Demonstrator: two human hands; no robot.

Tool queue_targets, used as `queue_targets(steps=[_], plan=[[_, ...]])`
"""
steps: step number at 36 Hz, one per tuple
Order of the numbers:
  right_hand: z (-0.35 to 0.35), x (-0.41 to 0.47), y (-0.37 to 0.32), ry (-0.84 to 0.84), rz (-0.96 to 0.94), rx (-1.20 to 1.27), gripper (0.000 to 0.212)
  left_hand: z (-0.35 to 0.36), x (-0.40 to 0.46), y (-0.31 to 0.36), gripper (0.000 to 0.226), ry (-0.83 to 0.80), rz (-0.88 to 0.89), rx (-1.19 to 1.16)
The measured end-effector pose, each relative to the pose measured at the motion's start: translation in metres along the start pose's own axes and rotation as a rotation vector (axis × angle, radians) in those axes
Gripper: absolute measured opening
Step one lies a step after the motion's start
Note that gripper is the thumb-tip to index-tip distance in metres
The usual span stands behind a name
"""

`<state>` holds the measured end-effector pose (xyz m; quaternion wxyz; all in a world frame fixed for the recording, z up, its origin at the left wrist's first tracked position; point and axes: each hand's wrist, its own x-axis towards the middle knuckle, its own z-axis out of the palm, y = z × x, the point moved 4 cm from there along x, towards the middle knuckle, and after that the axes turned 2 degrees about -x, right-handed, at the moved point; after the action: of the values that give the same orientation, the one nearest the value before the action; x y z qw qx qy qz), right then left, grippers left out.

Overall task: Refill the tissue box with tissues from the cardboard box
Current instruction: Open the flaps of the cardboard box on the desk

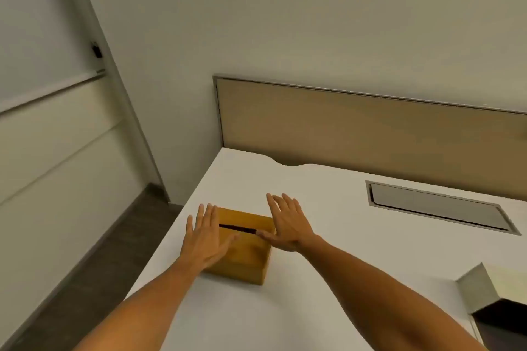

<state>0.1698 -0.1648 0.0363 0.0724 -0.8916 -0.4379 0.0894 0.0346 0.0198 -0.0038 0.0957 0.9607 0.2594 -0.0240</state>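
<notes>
A square wooden tissue box (245,251) with a dark slot across its lid stands on the white desk (328,279) near the left edge. My left hand (204,236) lies flat over the box's left side with fingers spread. Over the right side is my right hand (288,222), also flat and spread, its thumb touching the slot's right end. Neither hand holds anything. No tissue shows in the slot. At the lower right edge stands an open box (490,302) with a raised pale flap and a dark inside; its contents are hidden.
A metal cable hatch (439,208) is set into the desk at the back right. A tan partition panel (370,134) runs along the desk's far edge. Left of the desk lies dark floor (94,259) beside a pale wall.
</notes>
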Motion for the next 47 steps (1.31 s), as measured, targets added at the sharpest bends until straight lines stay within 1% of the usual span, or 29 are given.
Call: queue_targets(steps=[4, 7, 11, 14, 17, 21, 24, 26, 28, 32, 34, 36, 38, 41, 44, 46, 47], plan=[[0.013, 0.007, -0.003, -0.033, -0.022, 0.007, 0.094, 0.001, 0.002, -0.011, 0.109, -0.004, -0.012, -0.014], [0.025, 0.012, -0.005, -0.05, -0.021, 0.036, 0.092, 0.005, 0.002, -0.016, 0.108, -0.017, -0.03, -0.078], [0.039, 0.015, -0.001, -0.131, 0.073, 0.113, 0.091, 0.01, 0.003, -0.021, 0.108, -0.053, -0.085, -0.125], [0.045, 0.016, 0.002, -0.154, 0.107, 0.121, 0.08, 0.016, 0.003, -0.026, 0.109, -0.067, -0.124, -0.173], [0.047, 0.018, 0.007, -0.149, 0.112, 0.118, 0.066, 0.018, 0.004, -0.026, 0.107, -0.038, -0.124, -0.171], [0.04, 0.021, 0.011, -0.1, 0.093, 0.097, 0.057, 0.018, 0.003, -0.025, 0.107, 0.03, -0.109, -0.183], [0.033, 0.026, 0.014, -0.07, 0.101, 0.148, 0.053, 0.012, 0.0, -0.026, 0.108, 0.106, -0.091, -0.184], [0.03, 0.03, 0.017, -0.065, 0.142, 0.241, 0.053, 0.007, -0.003, -0.028, 0.101, 0.151, -0.075, -0.152], [0.027, 0.033, 0.02, -0.05, 0.204, 0.326, 0.053, 0.003, -0.008, -0.03, 0.089, 0.183, -0.059, -0.151], [0.024, 0.044, 0.024, -0.017, 0.29, 0.431, 0.055, -0.006, -0.021, -0.034, 0.065, 0.279, -0.021, -0.204], [0.024, 0.05, 0.025, 0.026, 0.364, 0.533, 0.055, -0.011, -0.032, -0.038, 0.054, 0.349, 0.015, -0.233], [0.024, 0.053, 0.028, 0.08, 0.464, 0.653, 0.056, -0.013, -0.043, -0.044, 0.044, 0.423, 0.071, -0.228], [0.025, 0.056, 0.029, 0.1, 0.536, 0.74, 0.058, -0.013, -0.053, -0.05, 0.035, 0.48, 0.139, -0.232], [0.026, 0.06, 0.031, 0.082, 0.592, 0.802, 0.057, -0.009, -0.063, -0.057, 0.023, 0.486, 0.277, -0.271], [0.029, 0.063, 0.032, 0.044, 0.614, 0.802, 0.049, 0.001, -0.072, -0.065, 0.026, 0.426, 0.361, -0.28], [0.031, 0.063, 0.033, -0.005, 0.619, 0.751, 0.043, 0.011, -0.079, -0.068, 0.037, 0.364, 0.362, -0.272], [0.032, 0.063, 0.033, -0.026, 0.626, 0.714, 0.043, 0.017, -0.082, -0.07, 0.044, 0.325, 0.351, -0.27]])
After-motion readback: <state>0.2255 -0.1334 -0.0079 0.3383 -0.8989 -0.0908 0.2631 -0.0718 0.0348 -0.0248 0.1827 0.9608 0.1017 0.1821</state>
